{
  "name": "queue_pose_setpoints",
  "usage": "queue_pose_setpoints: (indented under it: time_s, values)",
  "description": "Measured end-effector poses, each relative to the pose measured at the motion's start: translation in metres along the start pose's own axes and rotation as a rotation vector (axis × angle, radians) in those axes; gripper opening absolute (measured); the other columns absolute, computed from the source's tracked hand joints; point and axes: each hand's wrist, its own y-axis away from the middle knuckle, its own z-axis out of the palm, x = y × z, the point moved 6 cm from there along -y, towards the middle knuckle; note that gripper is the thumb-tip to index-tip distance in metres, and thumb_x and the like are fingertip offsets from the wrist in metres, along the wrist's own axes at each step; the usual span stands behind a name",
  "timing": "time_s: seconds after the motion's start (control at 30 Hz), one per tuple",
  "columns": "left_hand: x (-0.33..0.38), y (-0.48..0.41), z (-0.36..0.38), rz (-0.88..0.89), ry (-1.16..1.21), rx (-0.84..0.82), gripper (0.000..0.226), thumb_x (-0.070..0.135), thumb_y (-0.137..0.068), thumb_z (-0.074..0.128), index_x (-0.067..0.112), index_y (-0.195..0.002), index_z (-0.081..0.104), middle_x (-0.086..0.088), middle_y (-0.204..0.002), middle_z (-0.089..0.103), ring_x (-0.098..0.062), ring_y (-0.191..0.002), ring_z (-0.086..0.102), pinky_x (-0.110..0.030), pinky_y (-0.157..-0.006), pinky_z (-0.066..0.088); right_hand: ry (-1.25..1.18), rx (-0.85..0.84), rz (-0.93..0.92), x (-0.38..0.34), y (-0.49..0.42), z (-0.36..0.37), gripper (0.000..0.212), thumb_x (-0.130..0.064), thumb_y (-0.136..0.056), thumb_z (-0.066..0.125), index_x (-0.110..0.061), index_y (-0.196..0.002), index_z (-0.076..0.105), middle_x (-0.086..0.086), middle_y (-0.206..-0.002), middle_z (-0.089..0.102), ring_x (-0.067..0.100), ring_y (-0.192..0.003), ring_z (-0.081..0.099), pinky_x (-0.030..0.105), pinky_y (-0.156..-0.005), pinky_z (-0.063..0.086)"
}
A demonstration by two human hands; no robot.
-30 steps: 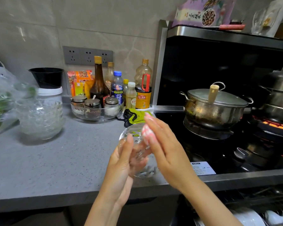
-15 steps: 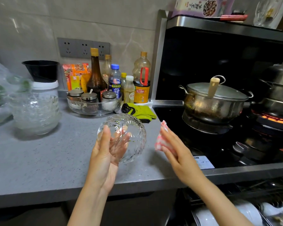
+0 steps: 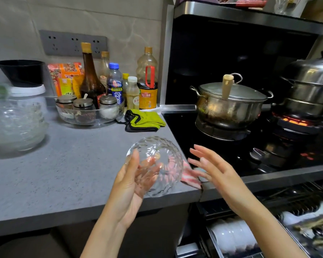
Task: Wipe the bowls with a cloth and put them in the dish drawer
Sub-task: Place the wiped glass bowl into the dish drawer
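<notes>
1. Glass bowl, clear and faceted, is gripped by the left hand: the thumb is hooked over its rim and the fingers are seen through the glass.
2. The bowl is held tilted in the air, above the front edge of the counter and just left of the right hand.
3. The right hand is empty, with fingers straight and spread, close to the bowl but not touching it.
4. A pink striped cloth lies on the counter edge, below and between the two hands.
5. The dish drawer stands open below the right forearm, with white bowls racked in it.
6. More stacked glass bowls are seen well to the left of the left hand.
7. Wiping of this bowl is judged finished (the cloth lies unheld), so the drawer is judged next. The bowl is best steadied by both hands, since faceted glass can slip, and lowered gently into a free slot so that the white bowls are not struck.
</notes>
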Motion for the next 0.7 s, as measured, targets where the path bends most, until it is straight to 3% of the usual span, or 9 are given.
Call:
queue_pose_setpoints:
  time_s: [0.1, 0.2, 0.23, 0.3, 0.37, 0.43, 0.53, 0.6, 0.7]
  values:
    - [-0.033, 0.004, 0.026, -0.092, -0.032, -0.100, 0.046, 0.037, -0.073, 0.058, 0.010, -0.110, 0.061, -0.006, -0.088, 0.075, -0.013, -0.071, 0.072, -0.024, -0.056, 0.058, -0.209, -0.109, 0.142, 0.008, 0.027, -0.023, 0.076, -0.055, -0.074, 0.073, -0.023, -0.138, 0.048, -0.001, -0.139, 0.055, 0.021, -0.124, 0.056, 0.032, -0.102, 0.046]
    - [-0.074, 0.009, 0.052, -0.208, -0.068, -0.205, 0.085, 0.051, -0.060, 0.077, 0.010, -0.129, 0.052, -0.012, -0.108, 0.072, -0.021, -0.093, 0.071, -0.043, -0.089, 0.052, -0.312, -0.151, 0.269, 0.023, 0.057, -0.045, 0.075, -0.054, -0.075, 0.073, -0.018, -0.136, 0.052, 0.011, -0.136, 0.057, 0.026, -0.122, 0.056, 0.032, -0.096, 0.049]
    - [-0.090, 0.011, 0.060, -0.245, -0.068, -0.238, 0.095, 0.053, -0.053, 0.083, 0.011, -0.131, 0.050, -0.013, -0.109, 0.071, -0.021, -0.092, 0.071, -0.043, -0.090, 0.051, -0.346, -0.140, 0.295, 0.028, 0.067, -0.053, 0.073, -0.053, -0.075, 0.073, -0.017, -0.135, 0.054, 0.013, -0.135, 0.057, 0.026, -0.120, 0.058, 0.032, -0.095, 0.050]
    - [-0.120, 0.015, 0.075, -0.301, -0.046, -0.299, 0.102, 0.053, -0.040, 0.089, 0.010, -0.125, 0.052, -0.015, -0.102, 0.073, -0.018, -0.079, 0.073, -0.032, -0.067, 0.061, -0.406, -0.088, 0.321, 0.036, 0.086, -0.072, 0.072, -0.050, -0.073, 0.077, -0.018, -0.134, 0.055, 0.013, -0.134, 0.057, 0.024, -0.116, 0.059, 0.033, -0.095, 0.051]
    - [-0.148, 0.021, 0.088, -0.348, -0.046, -0.348, 0.097, 0.054, -0.039, 0.089, 0.011, -0.118, 0.056, -0.012, -0.096, 0.074, -0.016, -0.071, 0.072, -0.023, -0.053, 0.056, -0.448, -0.003, 0.335, 0.042, 0.104, -0.093, 0.072, -0.049, -0.064, 0.084, -0.024, -0.128, 0.062, 0.007, -0.128, 0.062, 0.018, -0.107, 0.063, 0.030, -0.089, 0.053]
    - [-0.178, 0.024, 0.094, -0.390, -0.137, -0.416, 0.081, 0.058, -0.056, 0.079, 0.012, -0.119, 0.059, -0.007, -0.094, 0.074, -0.015, -0.076, 0.072, -0.023, -0.061, 0.056, -0.495, 0.086, 0.362, 0.051, 0.121, -0.115, 0.072, -0.044, -0.053, 0.091, -0.027, -0.119, 0.068, 0.005, -0.116, 0.068, 0.015, -0.092, 0.066, 0.025, -0.078, 0.055]
    - [-0.220, 0.025, 0.088, -0.438, -0.425, -0.510, 0.057, 0.059, -0.080, 0.046, 0.019, -0.119, 0.061, -0.002, -0.105, 0.073, -0.014, -0.097, 0.069, -0.027, -0.081, 0.054, -0.532, 0.215, 0.404, 0.065, 0.142, -0.147, 0.084, -0.034, -0.042, 0.097, -0.019, -0.119, 0.067, 0.007, -0.088, 0.064, 0.013, -0.070, 0.063, 0.022, -0.064, 0.055]
    - [-0.248, 0.024, 0.079, -0.472, -0.575, -0.532, 0.050, 0.058, -0.081, 0.042, 0.025, -0.114, 0.062, 0.001, -0.107, 0.073, -0.012, -0.099, 0.068, -0.027, -0.083, 0.054, -0.480, 0.274, 0.439, 0.074, 0.152, -0.165, 0.094, -0.033, -0.038, 0.098, -0.014, -0.121, 0.058, 0.005, -0.073, 0.064, 0.013, -0.062, 0.063, 0.022, -0.059, 0.054]
    - [-0.288, 0.014, 0.047, -0.454, -0.840, -0.502, 0.052, 0.067, -0.077, 0.051, 0.030, -0.113, 0.056, 0.000, -0.120, 0.065, -0.008, -0.097, 0.065, -0.019, -0.084, 0.050, -0.383, 0.299, 0.557, 0.101, 0.163, -0.185, 0.091, -0.034, -0.039, 0.097, -0.013, -0.119, 0.060, 0.008, -0.079, 0.068, 0.016, -0.066, 0.065, 0.023, -0.064, 0.056]
